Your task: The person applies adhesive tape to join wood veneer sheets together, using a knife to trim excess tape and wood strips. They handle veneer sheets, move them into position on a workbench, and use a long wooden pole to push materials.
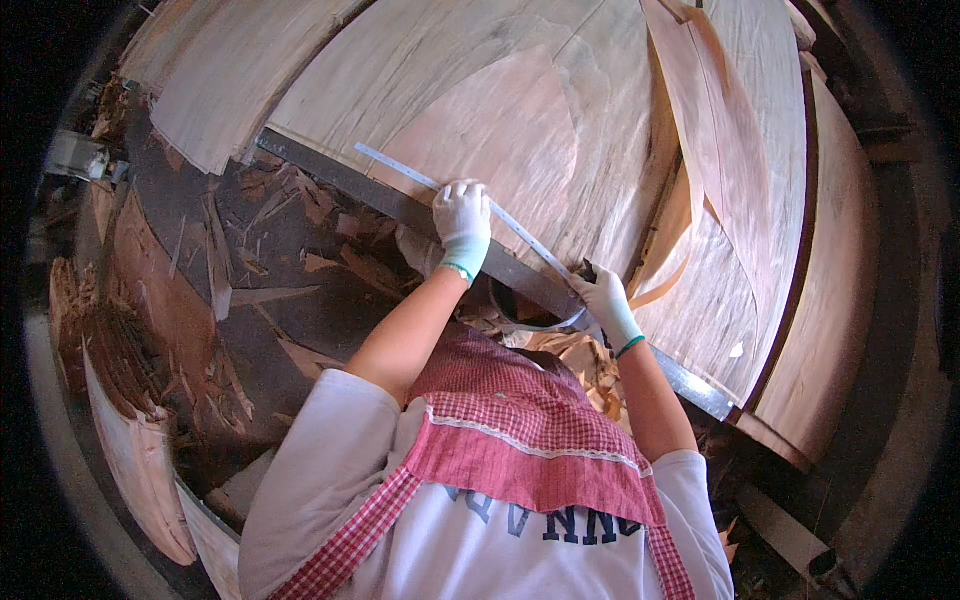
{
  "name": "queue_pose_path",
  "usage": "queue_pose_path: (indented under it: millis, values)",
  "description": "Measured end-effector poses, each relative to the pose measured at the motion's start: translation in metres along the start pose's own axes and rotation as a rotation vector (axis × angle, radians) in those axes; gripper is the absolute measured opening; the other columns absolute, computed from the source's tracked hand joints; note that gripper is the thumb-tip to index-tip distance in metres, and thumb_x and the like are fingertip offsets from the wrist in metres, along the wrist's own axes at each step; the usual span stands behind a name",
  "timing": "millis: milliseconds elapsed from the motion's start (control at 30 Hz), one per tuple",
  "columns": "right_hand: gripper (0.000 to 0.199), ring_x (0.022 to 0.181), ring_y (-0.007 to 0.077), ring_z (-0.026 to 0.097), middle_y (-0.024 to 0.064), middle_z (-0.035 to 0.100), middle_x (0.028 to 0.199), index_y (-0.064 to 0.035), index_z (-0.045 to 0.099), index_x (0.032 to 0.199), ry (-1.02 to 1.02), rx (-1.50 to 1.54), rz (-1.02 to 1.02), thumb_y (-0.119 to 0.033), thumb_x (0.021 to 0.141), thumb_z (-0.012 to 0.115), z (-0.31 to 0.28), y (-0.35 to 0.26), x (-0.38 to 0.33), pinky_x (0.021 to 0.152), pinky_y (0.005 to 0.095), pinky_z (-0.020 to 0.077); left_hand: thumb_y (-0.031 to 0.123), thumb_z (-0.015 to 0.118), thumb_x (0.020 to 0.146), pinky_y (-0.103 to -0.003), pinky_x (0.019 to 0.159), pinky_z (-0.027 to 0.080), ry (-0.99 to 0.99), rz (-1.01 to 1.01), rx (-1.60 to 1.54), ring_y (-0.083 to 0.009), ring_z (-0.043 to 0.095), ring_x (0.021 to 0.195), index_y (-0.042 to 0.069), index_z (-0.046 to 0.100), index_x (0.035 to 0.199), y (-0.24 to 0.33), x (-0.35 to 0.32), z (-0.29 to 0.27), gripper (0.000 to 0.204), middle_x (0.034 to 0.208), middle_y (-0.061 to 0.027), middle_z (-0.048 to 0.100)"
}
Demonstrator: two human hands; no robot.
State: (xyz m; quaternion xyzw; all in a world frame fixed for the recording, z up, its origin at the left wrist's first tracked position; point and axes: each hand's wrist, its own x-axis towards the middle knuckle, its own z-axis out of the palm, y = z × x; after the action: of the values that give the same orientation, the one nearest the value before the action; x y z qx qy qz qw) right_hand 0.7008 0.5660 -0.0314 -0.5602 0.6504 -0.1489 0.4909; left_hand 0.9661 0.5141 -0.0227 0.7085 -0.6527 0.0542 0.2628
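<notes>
A narrow pale measuring strip (520, 233) with small marks lies slantwise along the near edge of a wood veneer sheet (510, 120). My left hand (463, 222), in a white glove with a green cuff, is closed with curled fingers over the strip. Farther right, my right hand (605, 305), gloved alike, closes around the strip's near end. Something small and dark shows at its fingertips; its kind is unclear. Below that hand a pale band (545, 325) hangs in a curve. Under the veneer's near edge runs a dark metal bar (400, 205).
Torn veneer strips (715, 120) lie over the sheets at right. Another veneer stack (225, 85) stands at far left. Broken wood scraps (270, 215) litter the dark floor on the left. A separate veneer panel (825, 270) lies beyond a gap at right.
</notes>
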Motion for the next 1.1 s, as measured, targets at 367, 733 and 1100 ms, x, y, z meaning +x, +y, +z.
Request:
queue_pose_path:
  millis: [367, 733, 1100]
  values:
    - [0.017, 0.076, 0.0396, 0.065, 0.025, 0.066, 0.084, -0.0004, 0.065, 0.091, 0.072, -0.69, -0.368, -0.012, 0.08, 0.063, -0.045, -0.041, 0.03, 0.068, 0.0475, 0.0521, 0.029, 0.052, 0.089, -0.041, 0.113, 0.026, -0.51, 0.436, 0.123, -0.0299, 0.039, 0.134, 0.0, 0.047, 0.134, 0.066, -0.086, -0.022, 0.055, 0.142, -0.0195, 0.044]
    - [0.027, 0.073, 0.0348, 0.066, 0.0217, 0.065, 0.076, 0.0011, 0.065, 0.091, 0.126, -0.807, -0.41, -0.024, 0.081, 0.068, -0.067, -0.047, 0.106, 0.064, 0.042, 0.0496, 0.035, 0.027, 0.1, -0.042, 0.118, 0.008, -0.726, 0.613, 0.255, -0.029, 0.018, 0.145, 0.005, 0.018, 0.151, 0.073, -0.002, 0.011, 0.06, 0.157, -0.0151, 0.018]
    - [0.035, 0.061, 0.0213, 0.062, 0.0143, 0.064, 0.069, 0.0033, 0.065, 0.089, 0.026, -0.183, -0.34, -0.031, 0.083, 0.066, 0.01, -0.209, 0.243, 0.059, 0.0352, 0.0487, 0.032, 0.071, 0.078, -0.05, 0.113, 0.024, -0.155, -0.082, -0.023, -0.0354, 0.032, 0.137, 0.001, 0.036, 0.14, -0.092, 0.126, 0.021, 0.077, 0.145, -0.0189, 0.037]
